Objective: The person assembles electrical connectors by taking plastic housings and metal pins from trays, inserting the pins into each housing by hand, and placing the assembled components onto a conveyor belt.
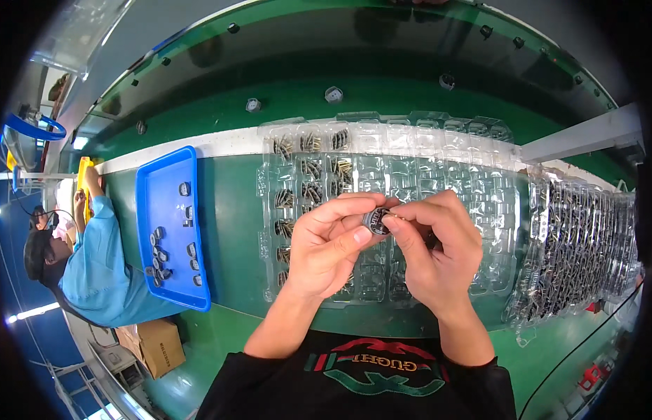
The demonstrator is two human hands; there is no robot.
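Observation:
Between the thumb and fingers of my left hand is a small round component, black-faced with a grey rim and pale print. My right hand pinches at its right edge, where a thin bright bit shows at the fingertips; I cannot make out whether that is a separate piece. Both hands are above a clear plastic compartment tray. Bundles of thin metal pins or leads fill cells on the tray's left side, while many cells to the right look bare.
A blue tray with several dark round parts stands left. To the right rises a stack of filled clear trays. Beyond a white rail, more parts sit on a green belt. A person in blue works far left, near a cardboard box.

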